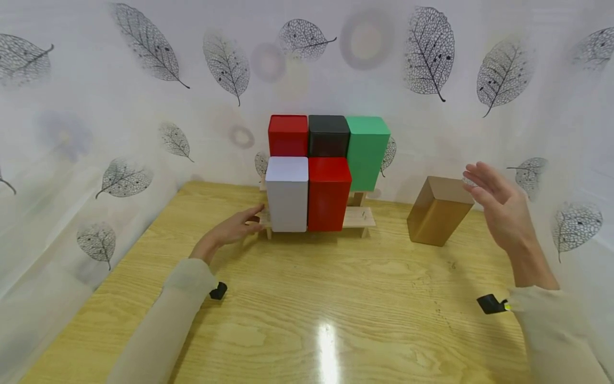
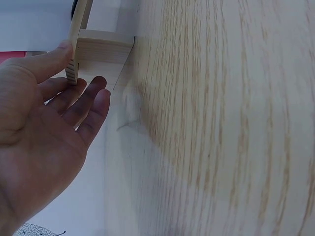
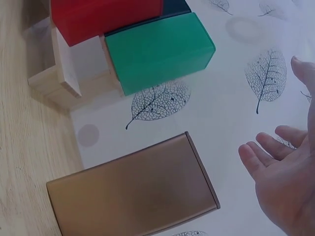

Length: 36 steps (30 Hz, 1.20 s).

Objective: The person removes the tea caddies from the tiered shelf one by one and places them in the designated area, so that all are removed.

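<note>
A two-step wooden stand (image 1: pixel 358 217) carries several upright boxes. On its lower step are a white box (image 1: pixel 287 197) and a red box (image 1: pixel 328 197). Behind them, higher up, are a second red box (image 1: pixel 288 136), a black box (image 1: pixel 328 137) and a green box (image 1: pixel 368 152). My left hand (image 1: pixel 235 226) pinches the left end of the lower step, thumb above and fingers beneath, as the left wrist view shows. My right hand (image 1: pixel 508 213) hangs in the air, fingers extended and holding nothing, close to the gold-brown box (image 1: pixel 438 210) standing on the table.
The wood-grain table (image 1: pixel 288 298) stretches in front of the stand. A white cloth (image 1: pixel 307 80) printed with dark leaves hangs behind it and along both sides. The gold-brown box stands apart, to the right of the stand.
</note>
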Tool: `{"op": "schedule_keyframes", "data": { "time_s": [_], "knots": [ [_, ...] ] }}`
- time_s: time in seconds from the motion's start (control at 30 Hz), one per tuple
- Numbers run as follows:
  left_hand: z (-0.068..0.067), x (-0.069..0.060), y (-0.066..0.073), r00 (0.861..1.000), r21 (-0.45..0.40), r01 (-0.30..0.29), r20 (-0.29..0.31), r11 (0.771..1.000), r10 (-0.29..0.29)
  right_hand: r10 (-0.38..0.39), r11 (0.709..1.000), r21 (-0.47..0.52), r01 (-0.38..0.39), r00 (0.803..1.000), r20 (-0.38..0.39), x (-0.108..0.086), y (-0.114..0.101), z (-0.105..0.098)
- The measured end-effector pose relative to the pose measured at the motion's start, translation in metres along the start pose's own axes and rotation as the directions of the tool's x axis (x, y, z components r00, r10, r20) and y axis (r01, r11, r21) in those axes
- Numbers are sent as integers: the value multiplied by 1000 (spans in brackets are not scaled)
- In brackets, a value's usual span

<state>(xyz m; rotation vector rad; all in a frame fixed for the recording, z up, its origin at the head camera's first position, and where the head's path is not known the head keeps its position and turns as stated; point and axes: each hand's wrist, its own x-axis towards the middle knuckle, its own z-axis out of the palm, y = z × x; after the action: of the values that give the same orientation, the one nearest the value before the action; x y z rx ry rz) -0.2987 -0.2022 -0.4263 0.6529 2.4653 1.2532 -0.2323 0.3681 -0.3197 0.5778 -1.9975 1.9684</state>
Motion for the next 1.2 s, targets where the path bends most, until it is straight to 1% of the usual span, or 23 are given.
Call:
{"op": "schedule_keyframes", "data": {
  "time_s": [0.07,0.13,0.4,0.63,0.7,0.83,0.97,1.07,1.2],
  "knots": [
    [0,0,0,1000,1,3,0,1000,-3,-1,1000,-18,1,1000,8,0,-1,4],
    [1,0,1,1000,2,3,0,1000,-3,-2,1000,-14,3,1000,15,0,-1,8],
    [1,2,-1,1000,-6,-3,2,1000,3,-28,996,-86,32,998,48,0,0,23],
    [0,1,2,1000,-3,6,2,1000,-6,18,985,-175,-1,995,95,4,0,39],
    [0,1,2,1000,-3,8,5,1000,-8,28,987,-161,-10,994,109,5,2,44],
    [0,1,0,1000,-9,8,5,1000,-8,30,980,-200,-4,992,124,8,7,57],
    [1,0,1,1000,-16,1,4,1000,-1,21,985,-175,6,988,151,10,14,69],
    [1,0,0,1000,-12,0,1,1000,0,30,990,-139,-6,984,178,12,20,78],
    [1,0,-1,1000,-4,3,-1,1000,-3,66,987,-159,-34,977,201,15,26,90]
  ]
}}
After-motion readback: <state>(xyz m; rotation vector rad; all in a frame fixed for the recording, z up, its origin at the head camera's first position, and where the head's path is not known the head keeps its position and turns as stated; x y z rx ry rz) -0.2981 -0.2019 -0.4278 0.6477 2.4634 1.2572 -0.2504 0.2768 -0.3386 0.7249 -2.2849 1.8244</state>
